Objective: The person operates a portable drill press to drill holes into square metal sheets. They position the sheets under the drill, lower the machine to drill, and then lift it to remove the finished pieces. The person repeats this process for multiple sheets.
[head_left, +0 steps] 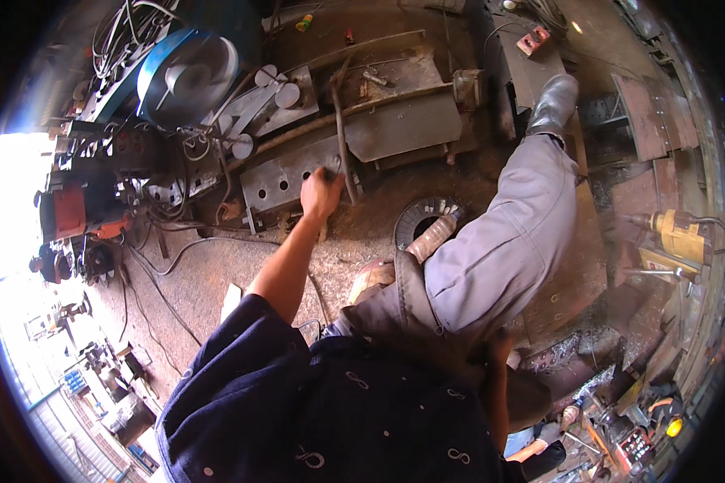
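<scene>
My left hand (321, 193) reaches forward over a grey steel plate (282, 173) with round holes. Its fingers are closed around a small dark thing I cannot make out, beside a bent rusty bar (341, 133). Welded to the same frame is a second grey plate (407, 129). My right hand (500, 348) is low beside my thigh, in deep shadow, and its fingers cannot be told apart. Between my legs a round slotted metal ring (408, 225) lies on the floor, with a tan ribbed cylinder (435, 237) leaning over it.
A blue-rimmed reel (189, 76) and an orange-and-black machine (68, 211) stand at the left, with cables (177, 262) across the floor. My right leg stretches onto a plate. A yellow power tool (678, 233) lies at the right. Another person's gloved hand (549, 433) shows lower right.
</scene>
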A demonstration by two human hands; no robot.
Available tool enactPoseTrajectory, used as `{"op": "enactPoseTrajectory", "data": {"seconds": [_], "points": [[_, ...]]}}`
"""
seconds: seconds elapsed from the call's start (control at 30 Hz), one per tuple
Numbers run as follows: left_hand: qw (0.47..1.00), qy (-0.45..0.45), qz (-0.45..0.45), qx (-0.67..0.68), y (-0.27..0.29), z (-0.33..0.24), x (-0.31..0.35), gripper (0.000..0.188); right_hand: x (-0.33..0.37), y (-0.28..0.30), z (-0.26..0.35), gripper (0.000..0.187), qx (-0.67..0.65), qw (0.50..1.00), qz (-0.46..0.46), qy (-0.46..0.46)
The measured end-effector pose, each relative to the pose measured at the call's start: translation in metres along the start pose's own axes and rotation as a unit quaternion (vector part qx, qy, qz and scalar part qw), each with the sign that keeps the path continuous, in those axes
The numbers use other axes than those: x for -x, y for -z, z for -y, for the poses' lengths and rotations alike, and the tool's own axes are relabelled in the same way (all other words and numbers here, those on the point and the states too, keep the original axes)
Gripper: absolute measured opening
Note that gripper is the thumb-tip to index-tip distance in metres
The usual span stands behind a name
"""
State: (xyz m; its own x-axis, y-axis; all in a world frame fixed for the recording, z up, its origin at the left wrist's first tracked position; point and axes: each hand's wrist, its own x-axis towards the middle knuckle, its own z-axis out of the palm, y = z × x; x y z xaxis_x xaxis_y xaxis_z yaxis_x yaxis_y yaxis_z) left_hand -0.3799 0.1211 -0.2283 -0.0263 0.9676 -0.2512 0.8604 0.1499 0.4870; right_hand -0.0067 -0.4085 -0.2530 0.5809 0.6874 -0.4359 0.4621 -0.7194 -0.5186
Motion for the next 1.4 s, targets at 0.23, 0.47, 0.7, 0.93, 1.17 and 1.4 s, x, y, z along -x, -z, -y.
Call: {"op": "enactPoseTrajectory", "data": {"seconds": [0.23, 0.47, 0.7, 0.93, 1.17, 1.4], "points": [[0.996, 0.031, 0.084, -0.03, -0.014, -0.09, -0.187, 0.058, 0.006, -0.017, -0.017, 0.026, 0.023, 0.998, -0.049, 0.026], [0.977, -0.162, -0.129, 0.054, -0.023, -0.163, -0.208, 0.059, 0.003, 0.006, 0.046, 0.04, -0.002, 0.969, -0.024, -0.245], [0.854, -0.496, 0.14, 0.069, -0.006, -0.42, -0.078, 0.047, -0.021, 0.016, -0.041, 0.042, -0.361, 0.817, -0.148, -0.424], [0.619, -0.704, 0.26, -0.231, -0.099, -0.596, 0.065, 0.05, -0.052, 0.057, -0.068, 0.059, -0.713, 0.532, -0.161, -0.428], [0.579, -0.701, 0.286, -0.302, -0.297, -0.62, 0.134, 0.057, -0.056, 0.092, -0.026, 0.076, -0.799, 0.446, -0.203, -0.347], [0.603, -0.601, 0.369, -0.373, -0.407, -0.637, 0.172, 0.071, -0.061, 0.082, -0.022, 0.067, -0.789, 0.453, -0.241, -0.337]]}}
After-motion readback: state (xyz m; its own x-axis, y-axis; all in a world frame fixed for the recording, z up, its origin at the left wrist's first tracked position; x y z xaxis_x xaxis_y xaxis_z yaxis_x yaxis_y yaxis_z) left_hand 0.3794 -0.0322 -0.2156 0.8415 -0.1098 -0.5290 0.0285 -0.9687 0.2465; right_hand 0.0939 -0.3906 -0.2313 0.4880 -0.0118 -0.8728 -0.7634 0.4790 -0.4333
